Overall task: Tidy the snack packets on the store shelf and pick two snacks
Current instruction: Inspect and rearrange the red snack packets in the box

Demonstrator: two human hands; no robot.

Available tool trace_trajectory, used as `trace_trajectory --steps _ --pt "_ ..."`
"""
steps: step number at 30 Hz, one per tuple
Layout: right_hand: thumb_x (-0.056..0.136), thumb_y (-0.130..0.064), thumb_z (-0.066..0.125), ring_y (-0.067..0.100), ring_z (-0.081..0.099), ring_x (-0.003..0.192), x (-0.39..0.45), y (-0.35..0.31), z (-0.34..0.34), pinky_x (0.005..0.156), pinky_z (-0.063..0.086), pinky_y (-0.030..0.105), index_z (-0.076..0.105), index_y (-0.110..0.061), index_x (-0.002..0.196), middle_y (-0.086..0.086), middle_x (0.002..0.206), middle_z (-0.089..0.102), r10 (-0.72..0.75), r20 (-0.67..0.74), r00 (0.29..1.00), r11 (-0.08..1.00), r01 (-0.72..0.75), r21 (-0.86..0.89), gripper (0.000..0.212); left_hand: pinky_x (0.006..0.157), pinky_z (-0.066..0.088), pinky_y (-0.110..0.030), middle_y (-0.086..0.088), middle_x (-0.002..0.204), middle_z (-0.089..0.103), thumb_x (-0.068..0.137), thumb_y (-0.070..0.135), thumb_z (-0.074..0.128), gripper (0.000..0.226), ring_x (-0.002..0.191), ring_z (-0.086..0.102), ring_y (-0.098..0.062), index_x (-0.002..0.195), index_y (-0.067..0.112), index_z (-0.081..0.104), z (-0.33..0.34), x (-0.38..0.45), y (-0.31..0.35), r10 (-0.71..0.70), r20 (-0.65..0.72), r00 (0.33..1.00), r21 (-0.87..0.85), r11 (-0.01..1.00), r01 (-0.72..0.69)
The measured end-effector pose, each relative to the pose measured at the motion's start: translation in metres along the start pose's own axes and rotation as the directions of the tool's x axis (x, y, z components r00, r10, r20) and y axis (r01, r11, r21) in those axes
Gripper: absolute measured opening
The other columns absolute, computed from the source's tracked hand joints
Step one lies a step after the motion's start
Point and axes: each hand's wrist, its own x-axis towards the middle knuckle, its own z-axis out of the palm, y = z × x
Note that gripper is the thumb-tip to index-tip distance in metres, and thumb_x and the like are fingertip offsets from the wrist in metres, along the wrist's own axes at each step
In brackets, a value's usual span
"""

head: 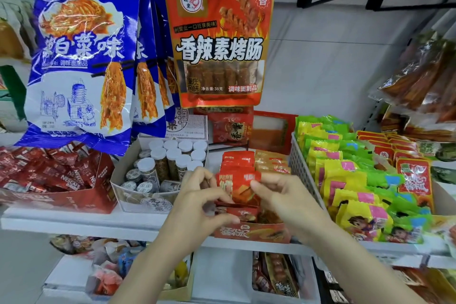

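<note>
Both hands met on one red snack packet standing at the front of its row. The left hand had its grip closed on the packet's left edge, fingers curled round it; the right hand pinched the upper right corner. The packet sat upright in a red display box on the white shelf. A tray of white-capped jars stood just left, a white basket of yellow-green packets just right.
</note>
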Motion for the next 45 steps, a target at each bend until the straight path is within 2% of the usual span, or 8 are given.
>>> trace_trajectory --steps 6,14,18,23,28,34,39,45 --pt "0.096 -0.058 0.038 0.009 0.067 0.082 -0.012 0.003 -0.012 0.084 0.054 0.045 0.07 -0.019 0.097 -0.004 0.093 0.074 -0.007 0.183 0.983 0.893 0.088 -0.441 0.049 0.084 0.055 -0.037 0.021 0.111 0.058 0.065 0.036 0.087 0.031 0.108 0.056 -0.006 0.075 0.024 0.06 -0.001 0.003 -0.002 -0.066 0.053 0.996 -0.19 0.979 0.075" --pt "0.087 -0.08 0.029 0.0 0.063 0.084 -0.013 0.001 -0.01 0.083 0.052 0.033 0.069 -0.029 0.099 -0.013 0.09 0.07 -0.103 0.111 0.988 0.888 0.142 -0.438 0.065 0.067 0.056 -0.04 0.018 0.091 0.065 0.079 0.048 0.075 0.044 0.082 0.066 -0.017 0.098 0.038 0.036 0.003 0.001 -0.001 -0.137 0.125 0.983 -0.055 0.988 0.145" --pt "0.096 -0.058 0.043 -0.002 0.056 0.091 -0.017 -0.002 0.002 0.084 0.045 0.024 0.069 -0.035 0.088 -0.017 0.091 0.065 -0.19 0.225 0.956 0.735 0.29 -0.612 0.035 0.084 0.05 -0.031 0.021 0.103 0.062 0.074 0.061 0.073 0.051 0.101 0.058 -0.003 0.111 0.047 0.041 -0.002 -0.003 0.003 -0.038 0.155 0.987 0.034 0.999 0.033" --pt "0.097 -0.042 0.054 -0.002 0.057 0.076 -0.018 -0.01 0.005 0.068 0.039 0.013 0.055 -0.05 0.062 -0.023 0.076 0.061 -0.166 0.229 0.959 0.78 0.27 -0.564 0.037 0.075 0.049 -0.017 0.018 0.11 0.061 0.091 0.052 0.045 0.027 0.102 0.06 -0.004 0.112 0.041 0.056 -0.005 0.003 0.028 -0.096 0.032 0.995 -0.352 0.93 0.102" --pt "0.092 -0.03 0.064 0.0 0.065 0.074 -0.022 -0.03 -0.01 0.072 0.054 0.023 0.074 -0.034 0.096 -0.015 0.086 0.073 0.013 0.387 0.922 0.818 0.213 -0.535 0.011 0.076 0.051 -0.039 0.009 0.087 0.066 0.104 0.038 0.035 0.023 0.081 0.062 -0.01 0.098 0.03 0.056 0.02 0.017 0.045 -0.16 -0.063 0.985 -0.024 0.987 0.159" --pt "0.09 -0.008 0.056 0.001 0.068 0.09 0.001 -0.043 -0.025 0.092 0.053 0.025 0.073 -0.03 0.106 -0.011 0.098 0.074 -0.197 -0.082 0.977 0.742 0.094 -0.664 0.032 0.05 0.036 -0.018 0.015 0.064 0.065 0.098 0.029 0.055 0.014 0.053 0.055 -0.004 0.084 0.031 0.06 0.022 0.011 0.038 -0.195 -0.021 0.981 -0.045 0.98 0.194" --pt "0.086 -0.02 0.072 0.009 0.068 0.093 0.022 -0.03 -0.001 0.092 0.051 0.024 0.074 -0.025 0.111 -0.004 0.106 0.074 -0.274 -0.053 0.96 0.592 0.125 -0.796 0.025 0.059 0.047 -0.025 0.012 0.068 0.066 0.091 0.029 0.064 0.01 0.063 0.061 -0.012 0.082 0.028 0.07 0.009 0.003 0.035 -0.141 0.067 0.988 -0.044 0.989 0.145" --pt "0.074 -0.02 0.08 -0.003 0.058 0.069 0.024 -0.022 0.007 0.071 0.048 0.013 0.077 -0.029 0.079 -0.014 0.08 0.071 -0.303 -0.033 0.952 0.555 0.148 -0.819 0.01 0.067 0.048 -0.028 0.016 0.069 0.06 0.095 0.029 0.059 0.01 0.07 0.056 -0.005 0.09 0.028 0.068 0.005 0.007 0.038 -0.011 0.124 0.992 0.075 0.997 0.002"
